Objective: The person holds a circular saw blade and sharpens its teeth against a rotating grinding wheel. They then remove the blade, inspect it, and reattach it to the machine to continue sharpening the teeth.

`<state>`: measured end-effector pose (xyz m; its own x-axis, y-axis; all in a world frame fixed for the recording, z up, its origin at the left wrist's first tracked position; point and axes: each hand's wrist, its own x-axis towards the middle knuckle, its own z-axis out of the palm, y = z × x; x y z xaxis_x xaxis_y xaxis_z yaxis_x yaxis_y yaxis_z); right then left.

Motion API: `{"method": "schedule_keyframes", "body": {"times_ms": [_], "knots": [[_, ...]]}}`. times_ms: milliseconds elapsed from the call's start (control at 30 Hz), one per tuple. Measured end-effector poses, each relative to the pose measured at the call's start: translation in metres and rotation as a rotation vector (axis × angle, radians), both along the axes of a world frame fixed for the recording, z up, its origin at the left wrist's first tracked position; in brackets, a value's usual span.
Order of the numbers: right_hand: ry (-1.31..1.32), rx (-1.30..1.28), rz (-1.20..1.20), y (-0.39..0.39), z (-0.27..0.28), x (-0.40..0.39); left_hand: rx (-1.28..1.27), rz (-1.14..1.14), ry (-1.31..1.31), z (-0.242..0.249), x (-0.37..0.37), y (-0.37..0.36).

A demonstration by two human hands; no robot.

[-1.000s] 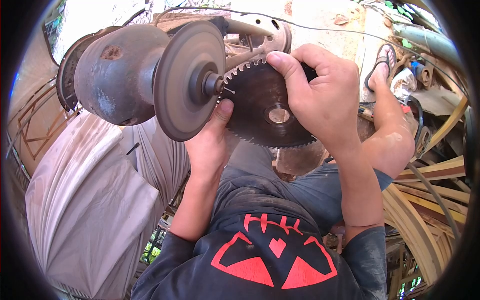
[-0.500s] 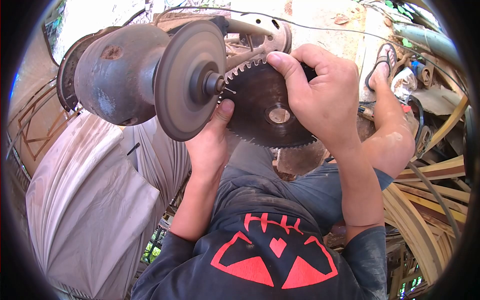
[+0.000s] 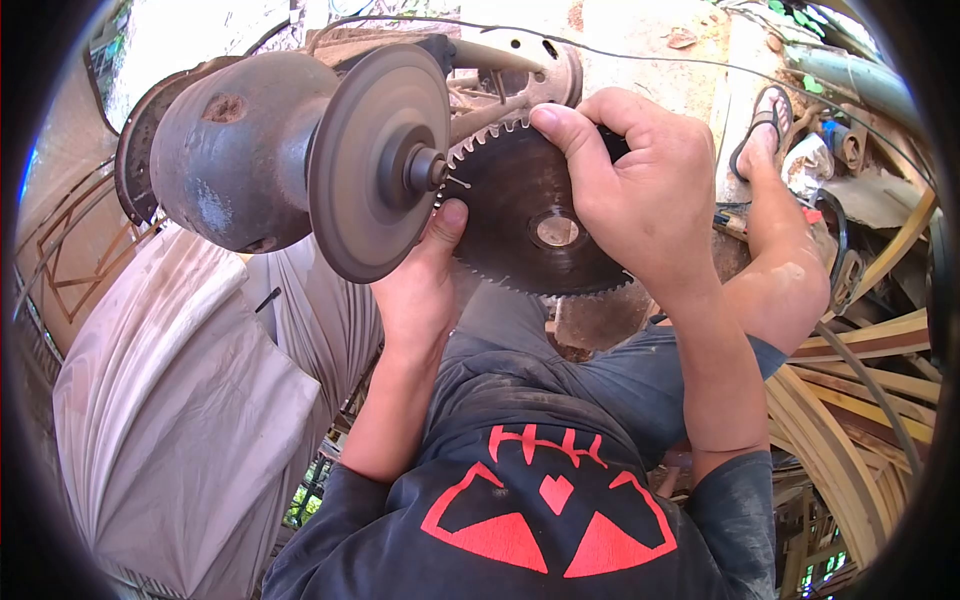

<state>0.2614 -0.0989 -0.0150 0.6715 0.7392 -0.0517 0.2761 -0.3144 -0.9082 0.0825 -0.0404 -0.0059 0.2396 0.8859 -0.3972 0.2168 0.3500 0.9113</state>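
Note:
A dark circular saw blade [image 3: 505,215] with a toothed rim and a round centre hole is held between both hands. My left hand [image 3: 422,275] grips its lower left edge, thumb on the face and the fingers hidden beneath. At the upper right, my right hand [image 3: 650,180] is closed on the blade, its thumb near the top teeth. The blade's left teeth sit right beside the grinding wheel [image 3: 375,160], which overlaps them in this view. That wheel is mounted on the shaft of a rusty bench grinder motor [image 3: 240,150].
Grey cloth [image 3: 180,400] drapes below the grinder on the left. A black cable [image 3: 620,55] runs across the top. Curved wood strips [image 3: 840,440] are piled at the right, near my sandalled foot [image 3: 765,135]. Behind the blade stands a metal frame [image 3: 500,65].
Almost nothing differs. The hands and the blade stay at the grinding wheel, with only a very slight shift of the right hand to the left.

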Motion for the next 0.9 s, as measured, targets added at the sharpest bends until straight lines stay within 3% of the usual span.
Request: {"method": "schedule_keyframes", "body": {"times_ms": [733,900], "knots": [[-0.030,0.032,-0.015,-0.001,0.001,0.000,0.023,-0.041,0.027,-0.003,-0.006,0.001],[0.161,-0.022,0.036,-0.005,0.001,0.006,-0.096,0.019,0.039,0.005,-0.002,-0.008]]}}
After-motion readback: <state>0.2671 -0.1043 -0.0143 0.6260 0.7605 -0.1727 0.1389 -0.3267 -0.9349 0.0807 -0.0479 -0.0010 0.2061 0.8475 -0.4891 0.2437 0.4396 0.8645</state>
